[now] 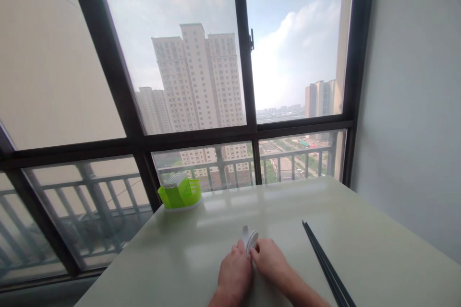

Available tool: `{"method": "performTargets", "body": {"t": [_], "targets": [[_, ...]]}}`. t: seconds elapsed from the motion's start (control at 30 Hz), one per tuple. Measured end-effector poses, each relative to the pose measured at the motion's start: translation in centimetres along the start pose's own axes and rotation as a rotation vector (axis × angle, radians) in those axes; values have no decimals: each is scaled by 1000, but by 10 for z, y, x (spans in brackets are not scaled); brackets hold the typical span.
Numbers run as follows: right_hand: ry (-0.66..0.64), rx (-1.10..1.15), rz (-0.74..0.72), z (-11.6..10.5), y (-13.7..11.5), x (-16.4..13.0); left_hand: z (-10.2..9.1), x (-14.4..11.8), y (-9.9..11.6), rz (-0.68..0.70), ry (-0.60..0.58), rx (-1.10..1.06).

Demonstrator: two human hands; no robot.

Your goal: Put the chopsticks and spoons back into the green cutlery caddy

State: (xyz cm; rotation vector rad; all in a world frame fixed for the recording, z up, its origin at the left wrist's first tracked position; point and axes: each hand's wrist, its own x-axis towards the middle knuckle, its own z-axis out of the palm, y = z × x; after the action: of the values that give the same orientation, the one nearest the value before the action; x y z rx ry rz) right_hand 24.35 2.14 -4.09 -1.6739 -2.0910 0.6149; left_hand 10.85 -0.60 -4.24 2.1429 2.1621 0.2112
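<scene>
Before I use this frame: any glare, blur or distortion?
Head view: backlit, with the cloud close to blown out; head view: pale glare bands across the table; head view: left hand and right hand slightly soft, no obvious motion smear; head view: window frame leaning, probably wide-angle tilt.

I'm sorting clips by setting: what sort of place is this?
Probably a room high up in an apartment building: the wide window overlooks tall blocks and ground far below, while chopsticks and white spoons at the table suggest a dining spot.
</scene>
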Motion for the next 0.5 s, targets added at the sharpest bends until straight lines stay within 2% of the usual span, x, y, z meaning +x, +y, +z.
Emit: {"method": "performTargets", "body": {"t": [0.13,0.23,0.37,0.5], "targets": [[32,-56,129,-20,33,7,6,2,62,71,-33,-138],[39,-104,157,-41,56,5,11,-4,89,133,-27,-197],[45,-170,160,-61,75,-1,31,-16,100,270,106,-271],[35,-219,155,-65,84,-10,75,-17,91,412,250,-225]]}}
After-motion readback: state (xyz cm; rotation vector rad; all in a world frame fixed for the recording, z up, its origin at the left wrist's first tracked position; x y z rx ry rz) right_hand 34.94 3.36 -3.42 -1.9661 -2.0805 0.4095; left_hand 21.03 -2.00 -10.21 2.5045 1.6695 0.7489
